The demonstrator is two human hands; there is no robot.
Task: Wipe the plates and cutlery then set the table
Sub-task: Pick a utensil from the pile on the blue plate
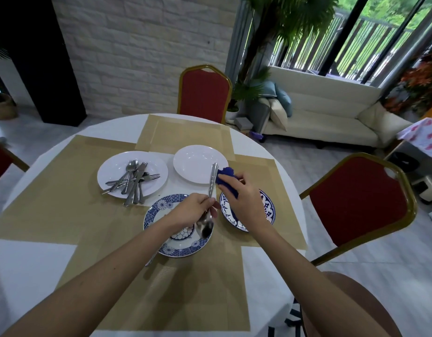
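Round desk (pixel 40 263), white cloth and tan mats (pixel 52 190) — red chairs (pixel 205 93), brick wall (pixel 137 57), cream sofa (pixel 319 117) beyond. Left hand (pixel 190 211), fingers clamped on a spoon (pixel 213 177) above a blue-patterned plate (pixel 176 250); right hand (pixel 244 200) pinches a blue cloth (pixel 225 176) at the handle. Other cutlery (pixel 134 181) — piled on a white plate (pixel 113 171).

Holding a spoon (pixel 212 183) in the left hand (pixel 193 211) over a blue plate (pixel 161 205). Gripping a blue cloth (pixel 226 173) in the right hand (pixel 244 200), maybe touching the handle.

Shiny metal, glossy ceramic, soft cloth
polished metal spoon (pixel 212 183) and cutlery pile (pixel 133 182); glossy smooth white plate (pixel 194 162); fuzzy blue cloth (pixel 226 177); matt woven placemats (pixel 52 190)
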